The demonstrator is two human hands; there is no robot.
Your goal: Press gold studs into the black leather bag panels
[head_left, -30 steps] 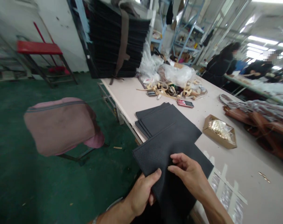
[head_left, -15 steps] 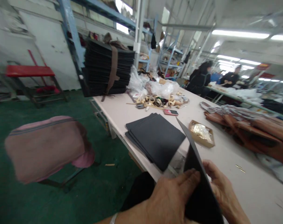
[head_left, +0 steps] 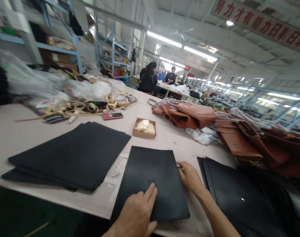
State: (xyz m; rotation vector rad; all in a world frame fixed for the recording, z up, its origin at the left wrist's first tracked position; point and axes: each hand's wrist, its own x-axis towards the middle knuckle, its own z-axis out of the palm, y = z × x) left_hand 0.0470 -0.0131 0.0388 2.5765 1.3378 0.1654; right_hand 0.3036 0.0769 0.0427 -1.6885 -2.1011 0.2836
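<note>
A black rectangular sheet (head_left: 152, 174) lies flat on the pale table (head_left: 126, 112) in front of me. My left hand (head_left: 138, 210) rests on its lower left part with the fingers stretched out. At the sheet's right edge is my right hand (head_left: 189, 176), its fingers bent together near the edge; what they hold, if anything, is too small to make out. A stack of black sheets (head_left: 71, 154) lies to the left, and more black pieces (head_left: 241, 194) lie to the right.
Behind the sheet stands a small box of gold-coloured parts (head_left: 145, 127). A red phone (head_left: 112, 116), plastic bags (head_left: 90, 89) and beige strips (head_left: 83, 107) lie at the back left. Brown leather bags (head_left: 196, 113) line the right. Two people (head_left: 148, 79) are far off.
The view has swung right. The black sheet that stood upright between my hands is no longer raised; a sheet lies flat, with my left hand on top and my right hand at its edge.
</note>
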